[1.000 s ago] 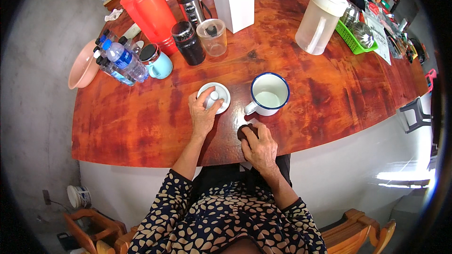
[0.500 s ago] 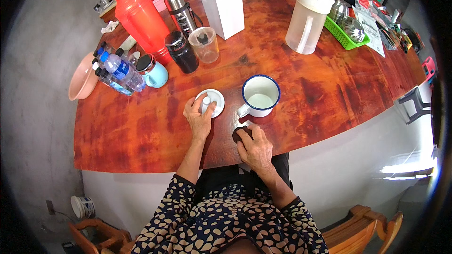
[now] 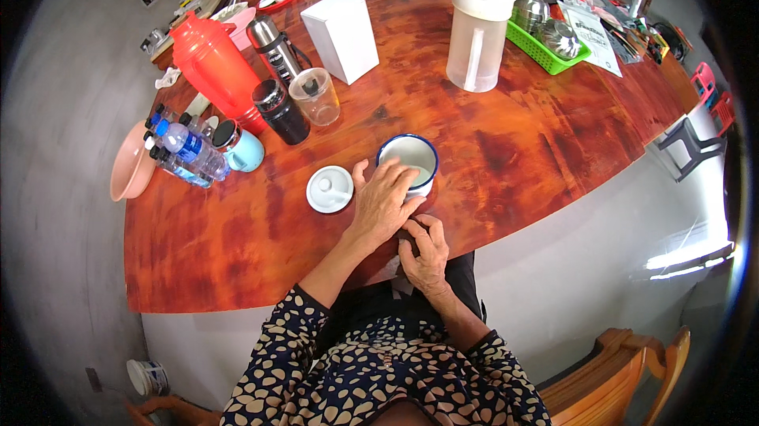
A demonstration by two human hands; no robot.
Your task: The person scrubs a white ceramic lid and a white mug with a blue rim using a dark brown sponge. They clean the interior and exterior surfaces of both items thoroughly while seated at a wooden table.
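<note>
My left hand (image 3: 382, 203) reaches over the near left side of a white enamel mug (image 3: 425, 149) with a blue rim. Its thumb stands apart from the fingers, which overlap the mug's rim and hide its handle; whether they touch it I cannot tell. Left of that hand, a white lid (image 3: 330, 189) with a round knob lies on the table. Just below the mug, my right hand (image 3: 427, 258) is closed with curled fingers around a small dark rounded object, mostly hidden beneath them.
The glossy red-brown table (image 3: 530, 165) bears a red thermos jug (image 3: 212, 66), steel flask (image 3: 273, 47), black-lidded jar (image 3: 281, 114), plastic cup (image 3: 316, 98), light-blue mug (image 3: 247, 153), water bottles (image 3: 190, 149), white box (image 3: 340, 35), frosted pitcher (image 3: 477, 39) and green basket (image 3: 545, 50).
My left hand has let go of the white lid and moved right to the mug. The right hand stays near the table edge, still around the dark object. The view has shifted slightly.
</note>
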